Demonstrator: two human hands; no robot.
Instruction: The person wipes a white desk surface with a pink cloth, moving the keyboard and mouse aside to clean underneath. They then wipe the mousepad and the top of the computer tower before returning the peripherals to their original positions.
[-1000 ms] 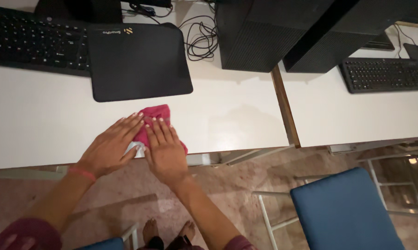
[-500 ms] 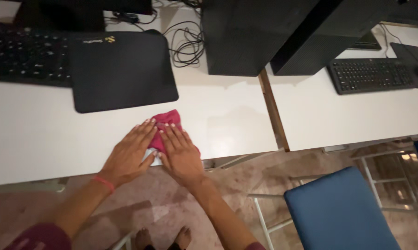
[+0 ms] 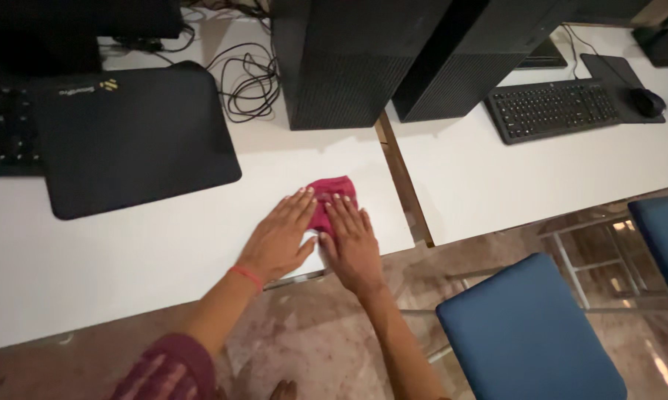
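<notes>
A white surface (image 3: 127,252) runs from left to right, made of two tops that meet at a narrow brown seam (image 3: 401,185) just right of the hands. Below the near edge lies a mottled brown stone floor (image 3: 312,348). A blue padded chair (image 3: 530,333) stands on the near right, and the corner of a second blue seat (image 3: 667,237) shows at the right edge.

The left hand (image 3: 278,241) and the right hand (image 3: 354,244) lie flat, side by side, on a crumpled red cloth (image 3: 332,194) near the near edge of the surface, just left of the seam. The fingers of both hands are spread and stretched out, pressing down on the cloth and not curled round it. A red band (image 3: 245,276) circles the left wrist, and a maroon sleeve (image 3: 167,370) shows at the bottom.

Far left of the hands lies a large black mouse mat (image 3: 127,141), with a black keyboard (image 3: 4,133) partly in view beyond its left side. Tangled black cables (image 3: 249,81) lie at the far edge. Two black computer towers (image 3: 349,59) stand at the far side, one on each side of the seam. On the right top lie a second black keyboard (image 3: 552,110) and a black mouse (image 3: 647,101) on its own mat
</notes>
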